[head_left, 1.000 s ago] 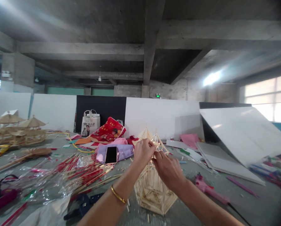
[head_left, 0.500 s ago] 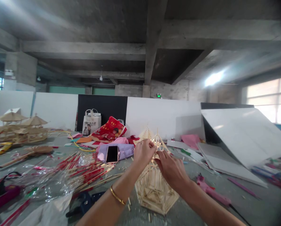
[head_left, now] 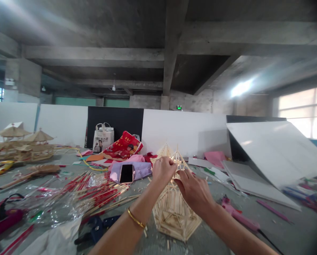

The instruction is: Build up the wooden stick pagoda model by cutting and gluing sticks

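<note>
A pale wooden stick model (head_left: pixel 176 216) stands on the grey table in front of me, with a wide many-sided base and a pointed frame of thin sticks (head_left: pixel 178 156) at its top. Both hands are at the upper part of it. My left hand (head_left: pixel 164 170), a gold bangle on its wrist, has its fingers curled closed at the left of the frame; what they pinch is too small to make out. Close by on the right, my right hand (head_left: pixel 192 186) has bent fingers near the sticks, and its fingertips are partly hidden.
A phone (head_left: pixel 127 174) lies on purple cloth left of the model, beyond many red and pale sticks (head_left: pixel 105 193). Dark blue cutters (head_left: pixel 96 228) lie near my left forearm, a pink glue gun (head_left: pixel 239 216) at right. Finished wooden pavilions (head_left: pixel 38 145) stand far left.
My left hand has shifted very slightly to the right, and its wrist has turned a little. The right hand and the model look almost unchanged.
</note>
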A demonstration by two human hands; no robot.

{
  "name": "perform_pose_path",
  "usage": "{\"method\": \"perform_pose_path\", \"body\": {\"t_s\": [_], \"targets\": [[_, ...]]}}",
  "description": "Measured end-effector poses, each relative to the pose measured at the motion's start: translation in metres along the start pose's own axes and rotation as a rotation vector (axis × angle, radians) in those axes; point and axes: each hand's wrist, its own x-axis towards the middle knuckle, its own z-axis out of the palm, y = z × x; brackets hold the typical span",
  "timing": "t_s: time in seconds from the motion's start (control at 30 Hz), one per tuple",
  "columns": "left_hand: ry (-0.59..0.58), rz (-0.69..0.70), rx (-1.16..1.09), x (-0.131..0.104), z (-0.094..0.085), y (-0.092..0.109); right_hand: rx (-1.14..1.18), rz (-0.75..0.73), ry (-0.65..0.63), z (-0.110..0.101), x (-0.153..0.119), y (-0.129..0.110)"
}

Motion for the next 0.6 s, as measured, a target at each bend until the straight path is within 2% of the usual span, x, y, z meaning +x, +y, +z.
{"method": "perform_pose_path", "body": {"t_s": [0.3, 0.6], "targets": [[-0.001, -0.025, 0.001, 0.004, 0.0, 0.001, 0.049, 0.028, 0.017, -0.007, -0.005, 0.01], [-0.016, -0.014, 0.01, 0.004, -0.001, 0.001, 0.057, 0.053, 0.031, -0.005, -0.006, 0.011]]}}
